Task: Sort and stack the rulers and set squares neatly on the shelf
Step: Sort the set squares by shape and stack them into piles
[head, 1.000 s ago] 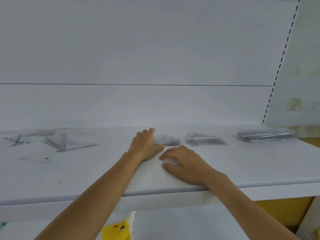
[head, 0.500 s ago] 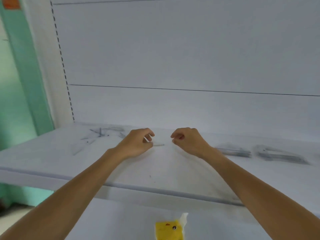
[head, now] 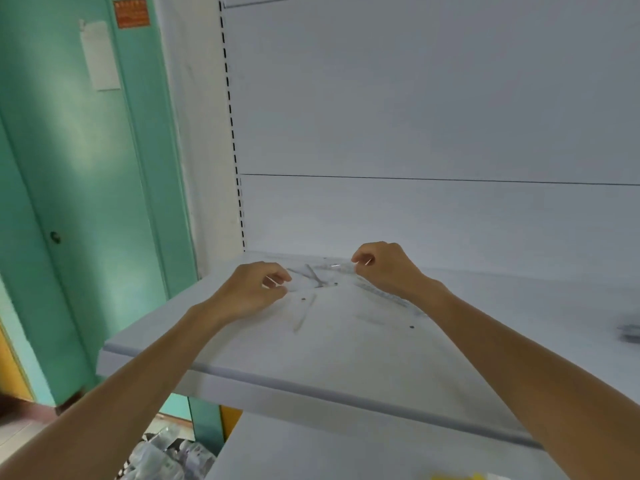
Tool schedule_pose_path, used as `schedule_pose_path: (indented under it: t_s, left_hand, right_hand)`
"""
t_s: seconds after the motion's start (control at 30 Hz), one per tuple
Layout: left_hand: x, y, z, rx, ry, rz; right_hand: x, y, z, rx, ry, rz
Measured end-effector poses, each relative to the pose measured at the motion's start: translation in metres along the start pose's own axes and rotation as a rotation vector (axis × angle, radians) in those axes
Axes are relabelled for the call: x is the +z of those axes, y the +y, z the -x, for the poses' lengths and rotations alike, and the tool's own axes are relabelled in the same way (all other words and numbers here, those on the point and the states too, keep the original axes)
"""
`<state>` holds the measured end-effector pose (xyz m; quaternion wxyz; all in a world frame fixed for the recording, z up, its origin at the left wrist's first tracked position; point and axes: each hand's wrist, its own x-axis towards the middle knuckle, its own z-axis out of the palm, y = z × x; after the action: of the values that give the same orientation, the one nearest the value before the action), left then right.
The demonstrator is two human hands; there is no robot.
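The left grip [head: 254,289] and right grip [head: 384,268] are now carried leftward, over the scattered rulers [head: 313,277] at the shelf's [head: 346,362] far left end. Both are curled, likely so that pieces can be gathered for stacking; whether anything is pinched cannot be told.

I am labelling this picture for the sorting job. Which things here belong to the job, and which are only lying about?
Belong to the job:
clear rulers and set squares, scattered on the shelf
left hand and right hand, fingers curled, at them

Only lying about:
green door
orange sign
white paper sheet
plastic packets on the floor below
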<state>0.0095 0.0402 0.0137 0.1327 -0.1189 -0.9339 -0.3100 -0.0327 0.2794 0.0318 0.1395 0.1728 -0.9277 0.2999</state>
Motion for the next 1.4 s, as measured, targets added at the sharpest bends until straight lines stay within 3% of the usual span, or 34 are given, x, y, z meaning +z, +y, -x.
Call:
schedule_pose_path:
  t_s: [0.13,0.37,0.53,0.67,0.83,1.0,1.17,1.4]
  left_hand:
    - [-0.004,-0.018,-0.020,0.025,-0.011,0.002]
    - [0.016,-0.031,-0.053,-0.023,-0.032,-0.100]
    - [0.028,-0.023,-0.078,-0.059,-0.169,-0.283]
    - [0.040,-0.025,-0.083,0.020,-0.213,-0.397]
    - [0.042,-0.032,-0.085,0.108,-0.208,-0.442]
    - [0.044,-0.030,-0.086,0.177,-0.167,-0.171]
    - [0.043,-0.032,-0.085,0.111,-0.100,0.070]
    - [0.043,-0.032,-0.083,0.154,-0.073,0.146]
  right_hand:
    - [0.012,-0.002,-0.010,0.099,0.008,0.131]
    - [0.034,-0.003,-0.008,0.351,-0.121,0.546]
    - [0.045,-0.004,-0.012,0.235,-0.108,0.657]
    - [0.046,0.000,-0.010,0.107,-0.076,0.707]
    - [0.048,0.000,-0.014,0.046,-0.063,0.709]
    - [0.051,-0.008,-0.015,0.060,0.007,0.606]
    - [0.052,-0.007,-0.013,0.062,0.050,0.446]
    - [0.048,-0.008,-0.010,-0.038,0.271,0.295]
